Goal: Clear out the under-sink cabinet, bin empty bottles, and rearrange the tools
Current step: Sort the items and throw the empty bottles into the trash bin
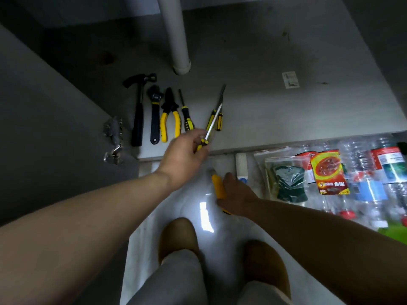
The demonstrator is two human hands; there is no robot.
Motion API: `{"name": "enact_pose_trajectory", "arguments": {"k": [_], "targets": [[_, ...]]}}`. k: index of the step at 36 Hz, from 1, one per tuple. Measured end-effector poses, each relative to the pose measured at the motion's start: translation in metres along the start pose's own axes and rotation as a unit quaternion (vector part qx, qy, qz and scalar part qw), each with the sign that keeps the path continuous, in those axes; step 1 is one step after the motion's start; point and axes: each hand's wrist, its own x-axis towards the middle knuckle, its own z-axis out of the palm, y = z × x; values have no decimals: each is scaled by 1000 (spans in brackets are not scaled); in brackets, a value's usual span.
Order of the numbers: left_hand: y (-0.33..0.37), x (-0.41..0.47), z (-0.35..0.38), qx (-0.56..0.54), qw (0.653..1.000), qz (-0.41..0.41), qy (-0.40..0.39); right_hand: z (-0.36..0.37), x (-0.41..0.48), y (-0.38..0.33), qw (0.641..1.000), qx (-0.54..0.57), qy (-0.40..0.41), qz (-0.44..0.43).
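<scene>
Left hand [185, 150]: arm stretched forward, fingers pinching a screwdriver [211, 127] by its yellow-black handle, with the thin metal shaft pointing away.
Right hand [236, 194]: low on the glossy floor, lying over a yellow knife [217, 186]; whether it grips, I cannot tell.
Tools: black hammer [137, 119], wrench [155, 115] and yellow-handled pliers [169, 115] lie in a row on the grey cabinet floor [286, 111], just beyond the left hand.

A home under-sink cabinet [264, 102], shown by its drainpipe [176, 40].

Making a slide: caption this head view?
Left hand holds a yellow-handled screwdriver over tools lined up in grey cabinet; right hand grips yellow utility knife.
</scene>
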Motion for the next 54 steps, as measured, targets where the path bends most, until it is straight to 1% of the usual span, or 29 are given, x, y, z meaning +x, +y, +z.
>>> {"name": "enact_pose_trajectory", "arguments": {"k": [3, 5, 7, 9, 11, 14, 18, 21, 24, 28, 31, 34, 37, 39, 42, 47, 49, 54], "targets": [[-8, -26, -2, 44, 995, -6, -88, 3, -2, -5, 1000, -9, -6, 3], [-10, -38, -8, 73, 981, -16, -178, -1, -6, -10, 1000, 7, -17, 10], [-10, -44, -14, 110, 964, -40, -240, -16, -15, -14, 998, 45, -52, 14], [-8, -45, -19, 132, 953, -78, -260, -40, -25, -17, 994, 41, -98, -5], [-3, -44, -23, 143, 943, -124, -275, -68, -40, -19, 992, 19, -124, -21], [8, -44, -31, 146, 932, -175, -283, -109, -65, -25, 994, 2, -105, -25], [17, -40, -40, 168, 920, -191, -299, -151, -89, -42, 997, -15, -67, -44], [10, -40, -35, 161, 923, -203, -284, -168, -93, -53, 997, -22, -59, -48], [-12, -45, -21, 152, 928, -227, -252, -171, -92, -62, 996, -46, -64, -32], [-51, -54, 2, 92, 937, -276, -192, -157, -90, -70, 992, -104, -68, -25], [-76, -62, 19, 66, 935, -309, -162, -140, -87, -72, 987, -134, -91, -22], [-93, -64, 34, 50, 937, -322, -127, -122, -80, -71, 987, -116, -105, -28], [-102, -59, 50, -2, 939, -332, -95, -103, -69, -64, 990, -83, -114, -26], [-107, -54, 61, -28, 942, -326, -75, -92, -61, -56, 989, -78, -121, -29], [-111, -48, 77, -36, 952, -301, -49, -81, -49, -43, 986, -86, -136, -37], [-115, -42, 94, -35, 960, -275, -45, -70, -34, -24, 990, -66, -115, -44], [-116, -42, 97, -23, 963, -266, -45, -67, -32, -18, 991, -47, -119, -36], [-121, -47, 92, -12, 965, -262, -29, -67, -33, -20, 989, -55, -140, -8]]}}
